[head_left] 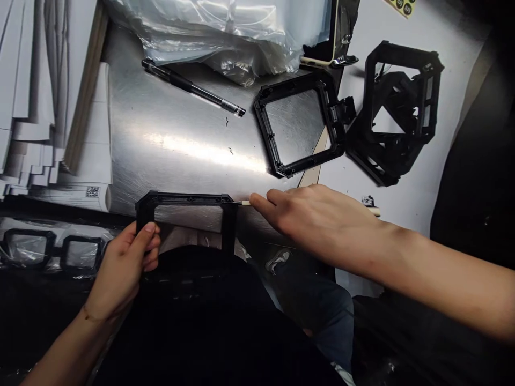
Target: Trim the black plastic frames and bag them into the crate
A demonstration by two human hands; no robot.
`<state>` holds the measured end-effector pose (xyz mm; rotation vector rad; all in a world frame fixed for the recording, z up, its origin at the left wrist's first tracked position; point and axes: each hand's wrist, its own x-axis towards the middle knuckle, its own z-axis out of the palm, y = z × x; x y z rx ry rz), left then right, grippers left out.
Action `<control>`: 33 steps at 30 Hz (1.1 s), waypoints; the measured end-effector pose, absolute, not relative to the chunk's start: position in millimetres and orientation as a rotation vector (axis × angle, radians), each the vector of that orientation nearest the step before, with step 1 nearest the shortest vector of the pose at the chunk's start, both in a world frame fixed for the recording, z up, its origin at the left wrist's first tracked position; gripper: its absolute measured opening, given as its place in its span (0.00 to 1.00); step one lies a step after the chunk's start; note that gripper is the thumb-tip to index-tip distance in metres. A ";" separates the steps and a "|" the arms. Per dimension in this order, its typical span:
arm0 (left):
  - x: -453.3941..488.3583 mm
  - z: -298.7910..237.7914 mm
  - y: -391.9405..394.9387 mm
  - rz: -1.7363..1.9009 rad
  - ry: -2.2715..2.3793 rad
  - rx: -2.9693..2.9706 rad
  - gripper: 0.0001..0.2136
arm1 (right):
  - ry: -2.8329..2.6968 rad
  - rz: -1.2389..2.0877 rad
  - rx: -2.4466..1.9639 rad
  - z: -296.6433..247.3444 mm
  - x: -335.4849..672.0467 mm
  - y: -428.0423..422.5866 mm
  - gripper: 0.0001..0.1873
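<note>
My left hand [127, 256] is closed on the left side of a black plastic frame [189, 199], thumb over its edge. The frame is held upright near the table's front edge, its lower part hidden against dark clothing. My right hand [306, 217] is closed around a slim cream-handled tool [244, 203], whose thin tip meets the frame's top right corner. The tool's rear end shows beyond the hand; its exact kind is unclear. Behind them, another black frame [295, 80] lies on the metal tabletop [181, 139], with small black shavings near it.
More black frames [432, 102] are piled at the right on a white surface. A black pen [189, 86] lies below clear plastic bags [241, 32]. Stacked cardboard [40, 69] stands at the left, above bagged frames [30, 247]. A phone-like device [322, 51] is at the back.
</note>
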<state>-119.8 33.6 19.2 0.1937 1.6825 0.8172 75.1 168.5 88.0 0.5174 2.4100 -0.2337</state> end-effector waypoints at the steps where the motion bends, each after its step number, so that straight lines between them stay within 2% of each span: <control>1: -120.0 18.8 33.1 0.822 1.682 0.193 0.07 | 2.388 -0.261 0.541 88.1 75.5 169.5 0.19; 4: -120.8 16.4 30.6 0.830 1.679 0.202 0.08 | 2.318 -0.444 0.679 86.6 78.3 171.9 0.17; 8: -121.4 13.5 28.8 0.826 1.682 0.236 0.08 | 2.269 -0.704 0.839 81.7 83.2 173.8 0.06; 15: -120.8 14.7 32.5 0.823 1.678 0.234 0.08 | 2.122 -1.081 0.934 76.0 79.5 183.5 0.13; 28: -121.2 13.9 31.3 0.824 1.655 0.243 0.08 | 1.780 -1.533 1.043 69.3 78.9 188.6 0.14; 33: -120.0 13.3 31.7 0.840 1.653 0.236 0.07 | 1.821 -1.675 0.904 70.7 72.6 175.5 0.12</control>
